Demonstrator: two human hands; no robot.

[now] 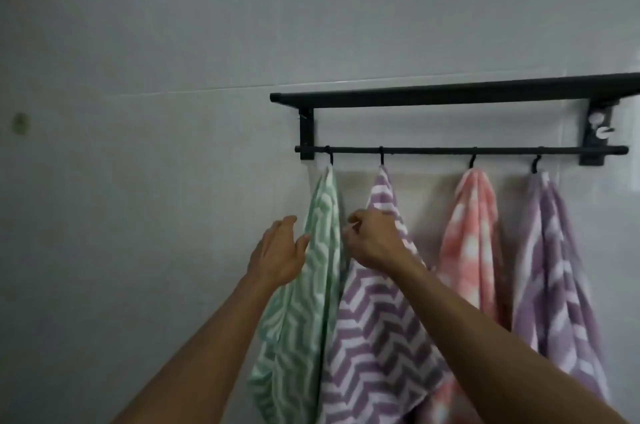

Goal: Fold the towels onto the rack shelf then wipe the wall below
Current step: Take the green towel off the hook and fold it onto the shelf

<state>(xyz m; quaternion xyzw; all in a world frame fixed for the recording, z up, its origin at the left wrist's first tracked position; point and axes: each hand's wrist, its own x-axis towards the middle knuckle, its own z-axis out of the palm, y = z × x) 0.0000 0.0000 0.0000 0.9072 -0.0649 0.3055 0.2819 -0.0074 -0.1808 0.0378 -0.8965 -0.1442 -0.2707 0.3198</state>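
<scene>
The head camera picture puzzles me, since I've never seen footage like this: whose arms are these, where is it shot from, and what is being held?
It is one picture from a camera worn on a person's head, looking forward at a wall. The arms are that person's own. A black rack carries a shelf on top and a rail with hooks below. Four towels hang there: green towel, purple towel, pink towel and a second purple one. The left hand lies open against the green towel's edge; the right hand looks curled between green and purple, its grip unclear.

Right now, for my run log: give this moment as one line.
left hand open beside green towel | right hand closed at its other edge | four towels hooked | shelf bare
</scene>
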